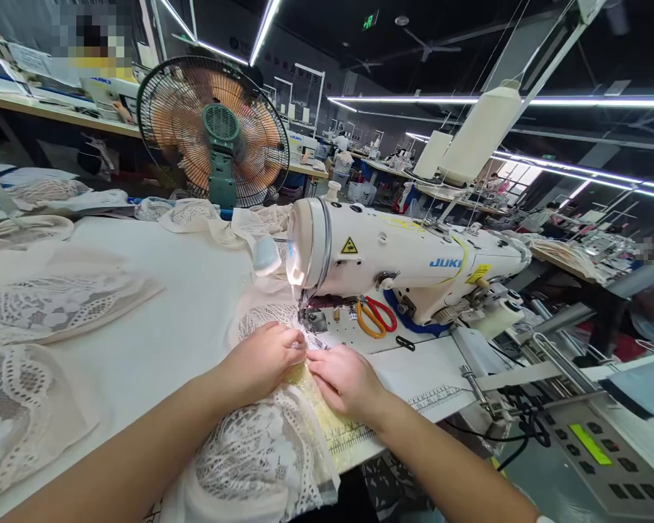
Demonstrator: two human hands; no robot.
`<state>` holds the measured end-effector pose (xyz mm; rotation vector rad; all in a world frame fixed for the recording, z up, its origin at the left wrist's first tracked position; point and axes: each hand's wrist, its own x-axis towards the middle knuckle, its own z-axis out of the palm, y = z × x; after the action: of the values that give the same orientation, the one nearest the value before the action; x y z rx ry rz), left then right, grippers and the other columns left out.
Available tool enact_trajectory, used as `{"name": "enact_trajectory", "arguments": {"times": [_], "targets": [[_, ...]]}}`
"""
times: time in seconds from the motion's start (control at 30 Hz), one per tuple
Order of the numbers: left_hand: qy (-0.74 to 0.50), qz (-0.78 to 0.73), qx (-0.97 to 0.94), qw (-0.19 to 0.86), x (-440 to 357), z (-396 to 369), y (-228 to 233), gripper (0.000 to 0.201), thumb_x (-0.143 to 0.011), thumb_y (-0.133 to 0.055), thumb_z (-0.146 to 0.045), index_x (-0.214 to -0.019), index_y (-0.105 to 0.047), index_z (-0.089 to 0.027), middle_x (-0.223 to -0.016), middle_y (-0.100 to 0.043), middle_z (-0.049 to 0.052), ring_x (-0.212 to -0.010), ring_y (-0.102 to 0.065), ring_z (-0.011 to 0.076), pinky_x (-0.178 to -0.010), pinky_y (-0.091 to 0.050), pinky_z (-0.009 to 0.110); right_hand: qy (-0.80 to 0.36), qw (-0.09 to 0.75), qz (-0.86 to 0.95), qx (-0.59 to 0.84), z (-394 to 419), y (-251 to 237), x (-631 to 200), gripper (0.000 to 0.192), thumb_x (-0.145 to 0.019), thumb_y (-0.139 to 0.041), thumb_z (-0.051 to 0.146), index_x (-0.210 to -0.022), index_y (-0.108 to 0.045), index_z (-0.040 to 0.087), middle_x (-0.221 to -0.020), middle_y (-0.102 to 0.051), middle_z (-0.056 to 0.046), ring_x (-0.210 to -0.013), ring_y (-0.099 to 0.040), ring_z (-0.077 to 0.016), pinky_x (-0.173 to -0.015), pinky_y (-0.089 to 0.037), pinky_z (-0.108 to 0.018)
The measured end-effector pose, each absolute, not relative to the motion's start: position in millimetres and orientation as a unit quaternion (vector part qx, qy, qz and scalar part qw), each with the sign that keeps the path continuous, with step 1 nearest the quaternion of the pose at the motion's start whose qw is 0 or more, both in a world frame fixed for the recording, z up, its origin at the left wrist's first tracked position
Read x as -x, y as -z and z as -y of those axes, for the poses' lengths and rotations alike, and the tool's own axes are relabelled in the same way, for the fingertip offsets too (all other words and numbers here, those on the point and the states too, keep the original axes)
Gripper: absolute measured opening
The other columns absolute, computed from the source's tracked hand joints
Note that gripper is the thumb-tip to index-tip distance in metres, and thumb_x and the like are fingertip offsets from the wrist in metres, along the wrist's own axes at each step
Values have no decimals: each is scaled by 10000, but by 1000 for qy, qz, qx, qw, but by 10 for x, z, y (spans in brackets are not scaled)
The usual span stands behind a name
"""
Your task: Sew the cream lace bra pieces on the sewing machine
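Note:
A white sewing machine (370, 250) lights the needle area (308, 312) on the table. Just in front of the presser foot, my left hand (269, 356) pinches a pale lace bra piece (256, 450). My right hand (346, 378) pinches the edge of the same fabric beside it, fingertips nearly touching those of the left. Part of the lace lies flat left of the needle, while the rest drapes over the table's front edge. Which layers sit between my fingertips is hidden.
More lace bra pieces (49, 298) lie at the left. Scissors with red and yellow handles (378, 317) rest under the machine arm. A large fan (218, 131) stands behind the table. A control panel (604, 450) is at the lower right.

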<state>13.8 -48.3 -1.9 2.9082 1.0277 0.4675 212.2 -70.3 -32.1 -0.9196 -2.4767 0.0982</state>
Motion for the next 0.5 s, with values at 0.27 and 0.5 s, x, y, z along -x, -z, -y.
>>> {"name": "enact_trajectory", "arguments": {"times": [0.27,0.5], "targets": [[-89,-335,-938,14,-141,467,-37,272,-827,-473,-116,-1004,-637,-241,-1048,-649,53,-921,-547,229,-865,-385,390,-33,254,902,348,705,308,-2145,248,-812,-432,169,-943,-642,169,-1120,-650,-64,-758,-591,-187,-645,-454,-325],[-65,-361,-930,-16,-154,393,-48,271,-787,-497,-102,-997,-633,-206,-1046,-629,72,-948,-534,246,-875,-363,408,-6,262,900,348,703,300,-2140,258,-814,-421,182,-929,-650,159,-1110,-652,-84,-783,-615,-197,-655,-482,-317]]}}
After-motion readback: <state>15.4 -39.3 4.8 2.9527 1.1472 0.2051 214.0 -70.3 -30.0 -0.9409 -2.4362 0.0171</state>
